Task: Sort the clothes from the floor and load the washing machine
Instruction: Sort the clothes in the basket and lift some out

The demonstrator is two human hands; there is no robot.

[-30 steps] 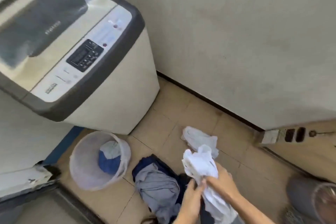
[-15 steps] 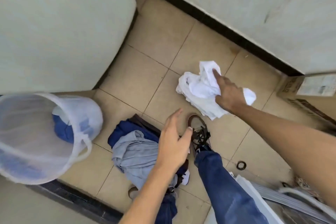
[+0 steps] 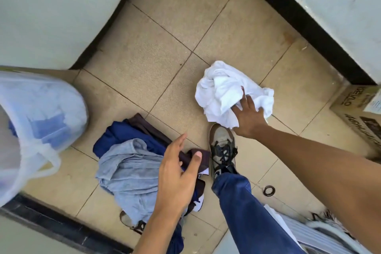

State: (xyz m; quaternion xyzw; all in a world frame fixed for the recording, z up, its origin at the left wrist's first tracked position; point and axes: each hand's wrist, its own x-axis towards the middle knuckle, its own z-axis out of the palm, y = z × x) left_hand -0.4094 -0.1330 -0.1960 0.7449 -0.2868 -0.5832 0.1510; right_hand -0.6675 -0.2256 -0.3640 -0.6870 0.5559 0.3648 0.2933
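Translucent plastic basket (image 3: 41,117) fills the left edge, blue cloth inside. At lower centre, dark and grey clothes (image 3: 132,163) lie heaped under the left hand (image 3: 177,175), fingers spread, empty. Right of the shoe (image 3: 222,150), the right hand (image 3: 249,117) presses flat on white clothes (image 3: 222,90). A cardboard box (image 3: 360,107) sits far right.

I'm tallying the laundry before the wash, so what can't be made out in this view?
- Dark pile: the left hand and the grey-blue garment cover part of it, so no piece count.
- White clothes: bunched under the right hand; number unclear.
- Laundry basket: cut by the left edge, contents blurred through its wall.
- Washing machine: only its side shows.
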